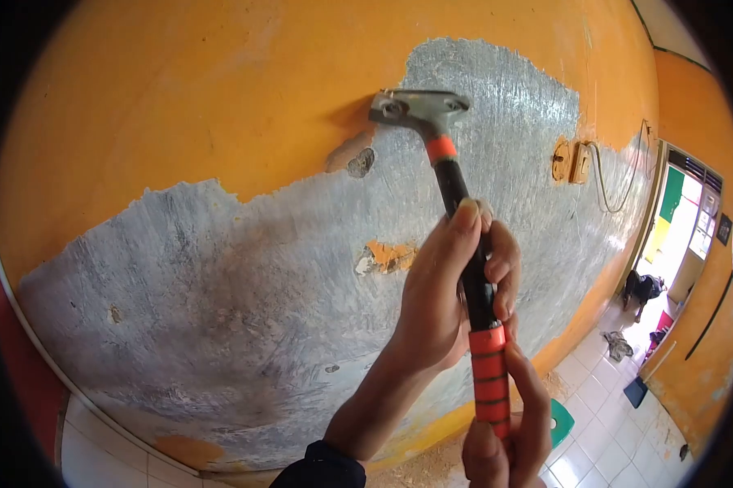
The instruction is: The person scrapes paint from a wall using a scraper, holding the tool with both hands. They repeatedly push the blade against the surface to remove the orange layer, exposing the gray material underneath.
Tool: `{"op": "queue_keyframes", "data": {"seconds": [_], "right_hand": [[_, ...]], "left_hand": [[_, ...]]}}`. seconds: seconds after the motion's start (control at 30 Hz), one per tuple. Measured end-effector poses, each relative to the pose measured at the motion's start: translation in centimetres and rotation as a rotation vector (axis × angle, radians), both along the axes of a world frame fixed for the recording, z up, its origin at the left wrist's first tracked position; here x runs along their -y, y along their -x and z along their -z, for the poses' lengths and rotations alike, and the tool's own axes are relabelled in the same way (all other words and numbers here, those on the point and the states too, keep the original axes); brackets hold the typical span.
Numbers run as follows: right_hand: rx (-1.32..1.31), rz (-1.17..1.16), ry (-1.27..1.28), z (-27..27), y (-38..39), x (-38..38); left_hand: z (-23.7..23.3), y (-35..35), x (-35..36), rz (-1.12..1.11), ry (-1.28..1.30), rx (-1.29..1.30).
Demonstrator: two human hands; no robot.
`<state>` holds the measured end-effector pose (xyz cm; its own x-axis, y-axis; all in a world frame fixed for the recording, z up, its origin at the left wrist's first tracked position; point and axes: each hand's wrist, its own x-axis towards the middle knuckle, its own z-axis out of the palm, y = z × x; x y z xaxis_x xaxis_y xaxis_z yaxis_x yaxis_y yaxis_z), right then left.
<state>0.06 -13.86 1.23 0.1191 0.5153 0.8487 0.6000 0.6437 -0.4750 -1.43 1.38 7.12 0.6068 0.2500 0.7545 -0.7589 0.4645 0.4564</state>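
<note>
A long-handled scraper [479, 301] with a wide grey metal head and a black and red handle is held up in front of the wall. My left hand [456, 281] is wrapped round the black middle of the handle. Lower down, my right hand [513, 423] grips the red banded end. The scraper's head lies at the border between orange paint [244, 98] and the bare grey wall surface [293, 276]. Just below the head is a small hole [361, 163] in the wall.
An electrical switch [580, 163] with a hanging cable is on the wall at the right. A green stool [560, 423] stands on the tiled floor [598, 394]. Farther back are a dustpan [636, 392], a crumpled grey cloth [618, 346] and a bright doorway [677, 220].
</note>
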Motion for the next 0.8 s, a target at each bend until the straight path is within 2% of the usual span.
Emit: {"op": "queue_keyframes", "data": {"seconds": [0.03,0.17,0.23,0.33,0.37,0.5,0.6,0.63,0.73,0.8], "right_hand": [[-0.004,-0.014,0.0,0.3,-0.2,0.2],[-0.028,-0.075,-0.021,0.6,0.1,-0.3],[-0.348,0.231,0.111,0.6,1.6,-0.7],[-0.401,0.208,0.186,0.8,1.2,0.7],[-0.456,0.278,0.233,0.9,1.7,1.2],[-0.448,0.277,0.103,-0.1,2.0,-0.3],[-0.442,0.226,0.151,0.1,1.0,0.9],[-0.46,0.253,0.066,0.3,0.8,0.2],[-0.421,0.293,0.066,-0.2,1.1,0.1],[-0.468,0.239,0.117,-0.6,1.4,0.7]], "left_hand": [[0.3,0.0,0.0,-0.051,-0.048,-0.007],[0.5,-0.2,-0.2,-0.016,-0.058,0.022],[-1.0,-0.4,-0.4,-0.009,-0.013,0.023],[-0.1,-0.2,0.0,-0.069,-0.039,-0.011],[0.6,-0.4,-0.2,-0.073,-0.095,-0.001],[-0.7,-0.6,-0.4,-0.07,-0.092,0.012],[-0.9,-0.6,0.1,-0.107,-0.085,-0.007],[-0.2,-0.7,0.1,-0.093,-0.114,0.007],[-0.6,-1.1,-0.2,-0.045,-0.092,0.042],[-1.0,-1.2,-0.2,-0.017,-0.078,0.058]]}}
